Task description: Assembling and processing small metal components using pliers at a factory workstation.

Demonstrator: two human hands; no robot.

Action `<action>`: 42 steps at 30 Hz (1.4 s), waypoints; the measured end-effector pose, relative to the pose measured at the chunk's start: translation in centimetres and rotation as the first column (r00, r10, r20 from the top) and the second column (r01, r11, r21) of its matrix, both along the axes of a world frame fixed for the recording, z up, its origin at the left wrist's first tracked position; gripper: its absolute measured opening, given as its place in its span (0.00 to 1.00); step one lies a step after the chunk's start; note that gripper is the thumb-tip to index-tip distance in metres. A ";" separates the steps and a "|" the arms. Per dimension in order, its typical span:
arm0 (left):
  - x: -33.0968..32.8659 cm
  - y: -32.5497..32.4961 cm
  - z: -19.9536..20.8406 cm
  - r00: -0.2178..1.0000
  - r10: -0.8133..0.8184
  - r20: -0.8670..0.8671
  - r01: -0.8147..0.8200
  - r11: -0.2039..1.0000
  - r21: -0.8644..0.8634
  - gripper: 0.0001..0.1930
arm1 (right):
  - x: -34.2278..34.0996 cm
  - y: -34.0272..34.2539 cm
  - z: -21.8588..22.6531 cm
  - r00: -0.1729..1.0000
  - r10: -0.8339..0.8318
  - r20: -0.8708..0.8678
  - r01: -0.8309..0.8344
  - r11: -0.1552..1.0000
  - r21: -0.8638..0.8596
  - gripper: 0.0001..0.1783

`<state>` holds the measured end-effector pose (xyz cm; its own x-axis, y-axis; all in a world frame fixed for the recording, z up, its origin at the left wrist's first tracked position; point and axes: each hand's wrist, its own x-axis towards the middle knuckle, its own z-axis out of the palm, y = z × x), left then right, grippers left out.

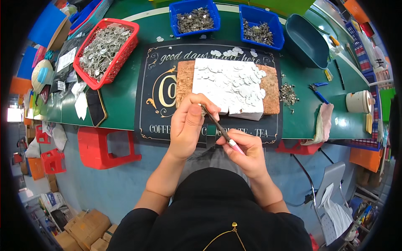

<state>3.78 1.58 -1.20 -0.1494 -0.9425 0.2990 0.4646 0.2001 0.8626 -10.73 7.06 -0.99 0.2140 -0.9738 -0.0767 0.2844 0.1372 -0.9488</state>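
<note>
My right hand is closed around the pink and white handle of a slim, dark file, which slants up to the left. The file's tip meets the fingertips of my left hand. Those fingers are pinched on a small metal piece, mostly hidden by the thumb and forefinger. Just beyond my hands lies a white block, its top covered with thin, overlapping white flakes. Under the block is a rough brown board, resting on a black printed mat.
A red basket of small metal pieces stands at left. Two blue bins hold more at the back. Loose pieces, blue-handled pliers, a pink cloth and a lidded jar lie right; a phone lies left.
</note>
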 end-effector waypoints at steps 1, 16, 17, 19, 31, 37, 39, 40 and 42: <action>0.1 -0.1 -0.4 0.998 -0.045 -0.038 0.045 0.999 -0.001 0.16 | -0.4 -0.1 0.3 0.997 0.073 0.021 -0.074 0.995 0.062 0.11; -3.5 0.6 1.0 0.998 0.017 0.065 -0.019 0.999 0.030 0.21 | -5.7 1.0 0.1 0.976 0.183 0.121 -0.202 0.963 0.177 0.12; -4.1 -0.1 1.1 0.991 0.066 0.119 -0.064 0.998 -0.015 0.22 | -7.1 1.1 0.2 0.988 -0.012 -0.154 0.006 0.999 -0.034 0.11; -4.5 -1.0 1.2 0.984 0.091 0.153 -0.080 0.994 -0.073 0.23 | -10.0 1.3 -0.1 0.813 -0.384 -0.438 0.267 0.914 -0.306 0.11; -2.6 -2.8 14.9 0.724 0.569 0.390 0.050 0.521 -0.852 0.22 | -16.1 0.1 1.8 0.345 -0.450 -0.824 0.403 0.864 -0.303 0.16; 2.0 -3.7 16.3 0.771 0.479 0.419 0.133 0.523 -0.842 0.20 | -19.3 -2.2 -0.4 -0.015 -0.525 -0.851 0.378 0.785 -0.491 0.16; 2.0 -3.6 17.1 0.785 0.462 0.413 0.148 0.507 -0.849 0.20 | -19.9 -3.1 -1.7 -0.096 -0.557 -0.825 0.327 0.765 -0.555 0.17; 2.4 -3.6 17.3 0.786 0.461 0.412 0.154 0.500 -0.852 0.20 | -19.9 -3.4 -2.3 -0.123 -0.519 -0.846 0.327 0.784 -0.529 0.19; 3.4 -3.6 17.9 0.785 0.456 0.419 0.168 0.495 -0.853 0.19 | -20.1 -4.2 -2.5 -0.145 -0.499 -0.854 0.314 0.796 -0.518 0.21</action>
<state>7.20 -2.04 16.69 -0.4534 -0.3133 0.8344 -0.1160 0.9490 0.2932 -30.81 2.89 -3.44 -0.4084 -0.8554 0.3187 -0.8886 0.2926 -0.3532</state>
